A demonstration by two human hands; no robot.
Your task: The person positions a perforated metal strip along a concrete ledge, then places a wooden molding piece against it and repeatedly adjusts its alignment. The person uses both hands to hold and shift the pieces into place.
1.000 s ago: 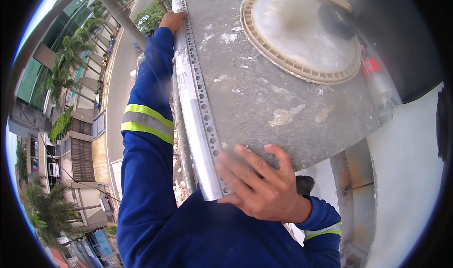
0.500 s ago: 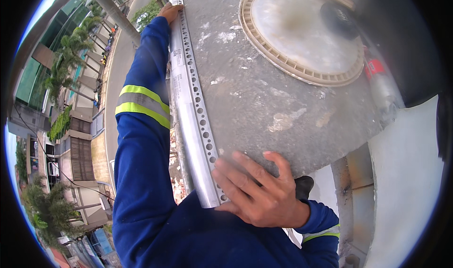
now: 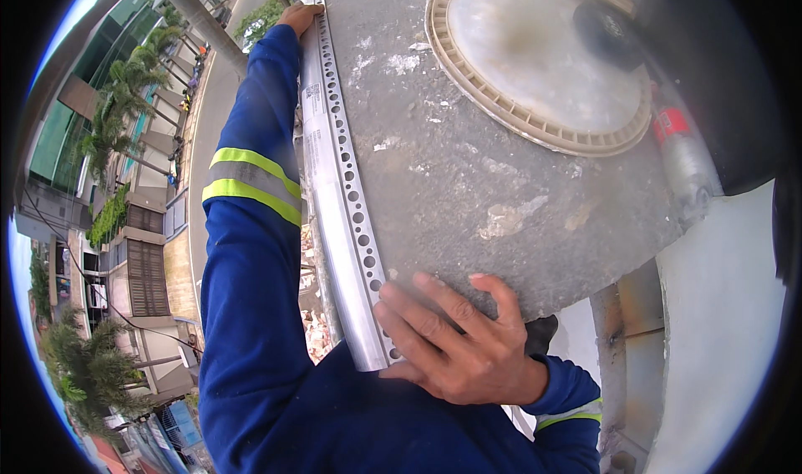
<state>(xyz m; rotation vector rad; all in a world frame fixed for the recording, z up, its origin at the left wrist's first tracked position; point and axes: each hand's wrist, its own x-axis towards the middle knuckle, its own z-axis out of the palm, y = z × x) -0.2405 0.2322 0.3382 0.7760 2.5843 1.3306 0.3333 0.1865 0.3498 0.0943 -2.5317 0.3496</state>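
Note:
A long silver metal edge trim [image 3: 338, 248] with a rounded face and a perforated flange lies along the left edge of a grey concrete ledge [image 3: 443, 198]. At its far end my left hand [image 3: 298, 20] is closed around the trim, with fingertips over the flange. My right hand [image 3: 459, 336] is palm down by the near end, fingers spread and stretched out. Its fingertips rest at the flange's right side, and the thumb is close to the trim's cut end. A printed label is on the trim's face.
A round whitish plastic lid [image 3: 539, 56] with a ribbed rim lies on the ledge at the far right. Beside it is a clear plastic bottle [image 3: 685, 152] with a red label. Past the ledge's left edge, a street [image 3: 219, 123] lies far below. A white surface [image 3: 718, 307] is at right.
The view has shifted slightly. Both hands keep nearly the same places on the trim.

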